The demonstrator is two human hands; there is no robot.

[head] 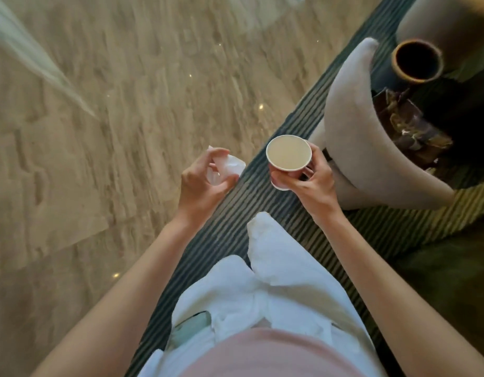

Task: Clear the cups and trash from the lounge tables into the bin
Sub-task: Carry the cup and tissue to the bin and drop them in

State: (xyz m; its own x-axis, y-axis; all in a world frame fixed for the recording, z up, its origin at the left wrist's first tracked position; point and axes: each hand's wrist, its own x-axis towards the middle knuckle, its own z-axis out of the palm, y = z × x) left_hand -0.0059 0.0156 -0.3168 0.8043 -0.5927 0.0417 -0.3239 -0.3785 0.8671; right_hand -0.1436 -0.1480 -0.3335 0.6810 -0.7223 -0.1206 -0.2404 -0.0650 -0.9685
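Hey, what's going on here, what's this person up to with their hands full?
A person is standing at the edge of a striped rug, looking down. Their right hand grips a paper cup, open end up. Their left hand holds crumpled white tissue. A beige armchair stands just beyond the cup. No bin is clearly in view, so nothing is thrown away yet.

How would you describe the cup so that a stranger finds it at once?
Start at the beige armchair on the right, on the striped carpet. Just left of it, the right hand grips a paper cup. It is round, cream inside, unlike the crumpled white tissue in the left hand.
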